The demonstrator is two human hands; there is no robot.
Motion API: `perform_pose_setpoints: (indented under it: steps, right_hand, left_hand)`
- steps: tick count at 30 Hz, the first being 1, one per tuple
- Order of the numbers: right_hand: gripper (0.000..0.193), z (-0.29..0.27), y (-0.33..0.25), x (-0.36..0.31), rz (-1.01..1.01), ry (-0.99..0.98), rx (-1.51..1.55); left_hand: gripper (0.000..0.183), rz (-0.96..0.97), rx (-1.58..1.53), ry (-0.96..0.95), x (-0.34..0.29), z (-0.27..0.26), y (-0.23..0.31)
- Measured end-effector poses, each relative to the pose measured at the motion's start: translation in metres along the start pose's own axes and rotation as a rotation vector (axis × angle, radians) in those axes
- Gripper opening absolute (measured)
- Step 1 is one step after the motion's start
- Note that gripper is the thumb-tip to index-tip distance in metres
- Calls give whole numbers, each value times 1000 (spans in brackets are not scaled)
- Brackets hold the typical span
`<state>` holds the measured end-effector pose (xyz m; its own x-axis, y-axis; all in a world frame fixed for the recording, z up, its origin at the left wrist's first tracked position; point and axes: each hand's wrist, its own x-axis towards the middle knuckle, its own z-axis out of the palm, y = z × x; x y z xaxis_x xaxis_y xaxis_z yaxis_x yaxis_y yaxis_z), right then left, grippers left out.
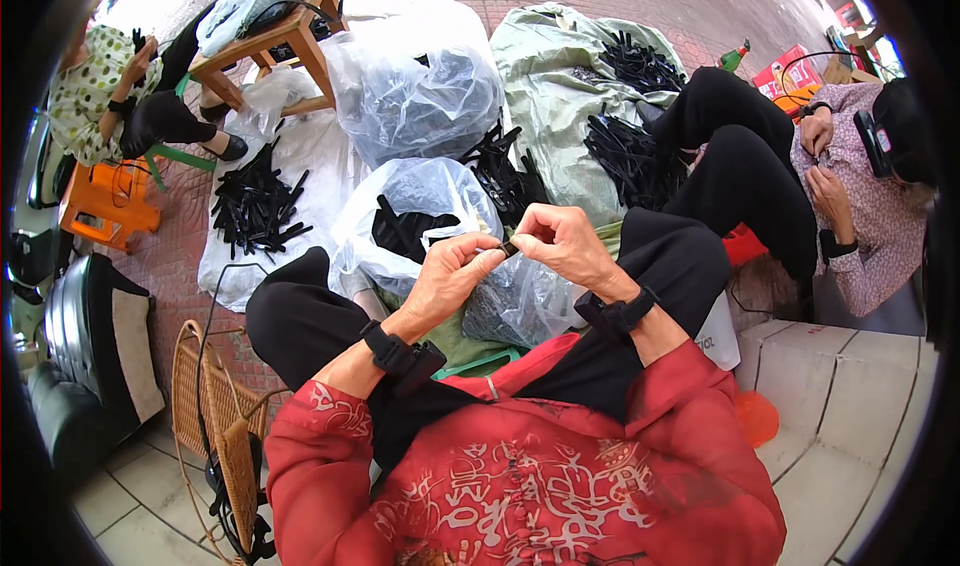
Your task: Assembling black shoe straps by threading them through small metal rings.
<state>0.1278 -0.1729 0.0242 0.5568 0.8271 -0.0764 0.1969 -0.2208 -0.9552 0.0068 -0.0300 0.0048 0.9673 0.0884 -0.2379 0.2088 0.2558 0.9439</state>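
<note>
My left hand (455,273) and my right hand (568,244) meet in front of me above my lap. Thumb and fingers of both pinch a small black piece (509,249), mostly covered by the fingertips, so its exact kind does not show. Just beyond the left hand stands an open clear plastic bag (350,228) with black strip-like pieces (400,228) inside. Below my hands, between my knees, lies another clear bag (525,301) of small dark bits. A heap of black strips (508,178) lies right behind the hands.
More black strips lie on a white sheet (325,156) at left and a pale green sheet (540,66) at right. A large stuffed plastic bag (415,86) and a wooden stool (300,41) stand beyond. Co-workers sit at both sides. A wicker chair (235,436) is near my left.
</note>
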Motion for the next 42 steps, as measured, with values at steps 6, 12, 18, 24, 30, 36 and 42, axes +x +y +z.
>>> perform_pose_setpoints:
  steps: [6, 12, 18, 24, 30, 36, 42]
  right_hand:
    - [12, 19, 1, -4, -184, -21, -185]
    - [10, 19, 21, 4, -168, -47, -154]
    - [17, 4, 37, -1, 206, -428, 40]
    - [15, -14, 78, 13, 319, -15, -101]
    - [12, -11, 142, 38, 616, 289, 203]
    - [20, 6, 198, 61, 668, 412, 252]
    - [28, 15, 217, 67, 653, 331, -103]
  left_hand:
    - [15, 89, 372, 142, 2, 0, -13]
    - [15, 72, 475, 98, 1, -3, -20]
    - [16, -95, 331, 54, 12, -13, -36]
    - [35, 312, 830, 382, 13, -7, -53]
    - [36, -157, 84, 188, -2, -14, -40]
    - [34, -220, -32, 137, -14, -16, -31]
    - [33, -267, -44, 128, -12, -17, -34]
